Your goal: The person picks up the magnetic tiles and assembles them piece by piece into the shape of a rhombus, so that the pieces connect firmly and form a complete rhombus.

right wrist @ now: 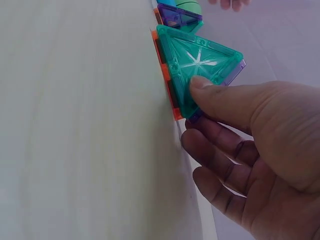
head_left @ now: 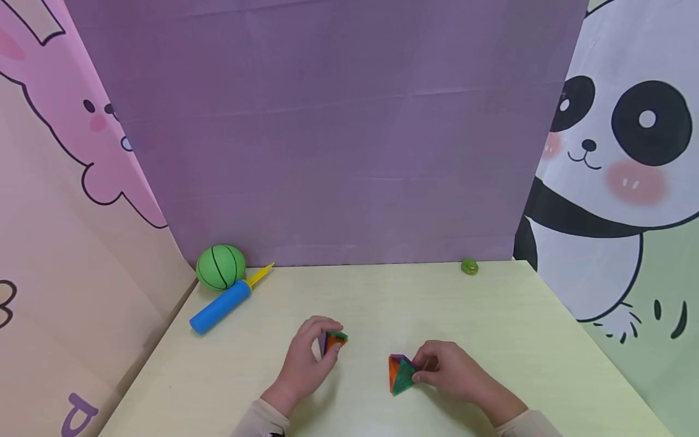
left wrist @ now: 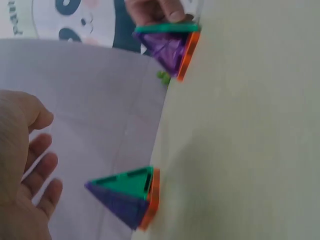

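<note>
Two small pyramids of translucent magnetic tiles, in green, purple and orange, stand on the table. By the left pyramid (head_left: 335, 341) is my left hand (head_left: 307, 363). The left wrist view shows this hand's thumb and loosely bent fingers (left wrist: 44, 167) apart from that pyramid (left wrist: 125, 192). My right hand (head_left: 452, 371) pinches the right pyramid (head_left: 403, 376) at its right side. In the right wrist view the thumb presses the green tile (right wrist: 200, 57), with fingers behind, partly hidden. An orange tile (right wrist: 169, 82) forms the base, at the tabletop.
A green ball (head_left: 221, 267) sits at the table's back left corner, with a blue hand pump (head_left: 221, 308) with a yellow nozzle beside it. Near the back right edge lies a small green object (head_left: 469, 266). A purple cloth (head_left: 349, 133) hangs behind the pale table (head_left: 218, 388).
</note>
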`<move>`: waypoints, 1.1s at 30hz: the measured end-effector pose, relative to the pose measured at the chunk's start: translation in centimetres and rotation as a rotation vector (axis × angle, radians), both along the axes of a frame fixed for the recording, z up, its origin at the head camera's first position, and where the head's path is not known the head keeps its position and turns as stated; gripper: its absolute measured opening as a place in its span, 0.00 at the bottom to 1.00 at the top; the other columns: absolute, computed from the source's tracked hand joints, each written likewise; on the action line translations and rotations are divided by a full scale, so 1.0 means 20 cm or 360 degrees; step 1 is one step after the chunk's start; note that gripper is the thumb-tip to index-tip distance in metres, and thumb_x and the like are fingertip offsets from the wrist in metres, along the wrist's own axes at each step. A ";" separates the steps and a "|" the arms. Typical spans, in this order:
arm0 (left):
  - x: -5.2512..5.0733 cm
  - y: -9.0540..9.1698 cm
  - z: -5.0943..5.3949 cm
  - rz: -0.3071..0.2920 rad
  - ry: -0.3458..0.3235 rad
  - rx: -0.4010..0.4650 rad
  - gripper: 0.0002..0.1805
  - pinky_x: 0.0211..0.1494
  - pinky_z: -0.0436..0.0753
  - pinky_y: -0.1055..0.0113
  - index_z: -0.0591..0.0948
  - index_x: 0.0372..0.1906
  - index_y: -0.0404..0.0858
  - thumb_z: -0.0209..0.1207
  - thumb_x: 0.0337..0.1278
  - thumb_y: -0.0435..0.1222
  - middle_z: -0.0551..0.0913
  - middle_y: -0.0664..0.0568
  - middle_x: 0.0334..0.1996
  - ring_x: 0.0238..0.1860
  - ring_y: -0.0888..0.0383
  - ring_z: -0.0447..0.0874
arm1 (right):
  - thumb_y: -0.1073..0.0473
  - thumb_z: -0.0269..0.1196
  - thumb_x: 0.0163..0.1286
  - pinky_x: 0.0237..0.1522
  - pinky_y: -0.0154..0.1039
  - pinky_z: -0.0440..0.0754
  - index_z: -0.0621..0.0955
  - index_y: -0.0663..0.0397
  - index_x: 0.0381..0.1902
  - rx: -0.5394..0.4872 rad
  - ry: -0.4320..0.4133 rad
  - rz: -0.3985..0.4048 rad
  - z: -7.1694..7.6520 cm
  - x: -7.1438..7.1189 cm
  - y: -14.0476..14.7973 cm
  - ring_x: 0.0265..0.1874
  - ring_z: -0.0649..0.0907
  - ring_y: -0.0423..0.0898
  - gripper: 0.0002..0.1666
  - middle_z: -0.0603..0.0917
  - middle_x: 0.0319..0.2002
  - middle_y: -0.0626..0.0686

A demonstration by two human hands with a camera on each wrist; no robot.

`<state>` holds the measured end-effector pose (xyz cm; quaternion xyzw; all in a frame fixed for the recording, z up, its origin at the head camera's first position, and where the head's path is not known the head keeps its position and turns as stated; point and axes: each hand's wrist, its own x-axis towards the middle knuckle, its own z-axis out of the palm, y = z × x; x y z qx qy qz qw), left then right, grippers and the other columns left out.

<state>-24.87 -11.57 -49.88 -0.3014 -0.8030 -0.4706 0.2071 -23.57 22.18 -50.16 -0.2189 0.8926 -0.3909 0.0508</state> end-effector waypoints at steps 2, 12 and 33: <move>-0.02 -0.03 0.00 0.0073 -0.0055 0.0019 0.22 0.65 0.80 0.49 0.82 0.56 0.52 0.70 0.62 0.27 0.80 0.58 0.59 0.63 0.58 0.76 | 0.61 0.76 0.65 0.32 0.35 0.83 0.87 0.43 0.37 0.0003 0.0001 -0.0010 0.00 -0.01 0.01 0.33 0.84 0.40 0.07 0.85 0.36 0.42; -0.11 -0.15 -0.09 0.0103 -0.0388 0.0044 0.27 0.75 0.69 0.46 0.77 0.66 0.47 0.69 0.66 0.29 0.74 0.56 0.69 0.73 0.53 0.70 | 0.60 0.77 0.64 0.31 0.35 0.83 0.87 0.44 0.37 0.0012 0.0038 -0.0071 -0.01 -0.03 0.05 0.32 0.84 0.40 0.08 0.85 0.35 0.42; -0.15 -0.18 -0.20 -0.0068 -0.0773 -0.0147 0.33 0.76 0.67 0.48 0.68 0.78 0.42 0.65 0.73 0.37 0.72 0.45 0.73 0.76 0.43 0.67 | 0.60 0.76 0.64 0.32 0.35 0.82 0.86 0.45 0.38 -0.0037 0.0031 -0.0095 -0.04 -0.05 0.07 0.32 0.84 0.41 0.08 0.85 0.35 0.43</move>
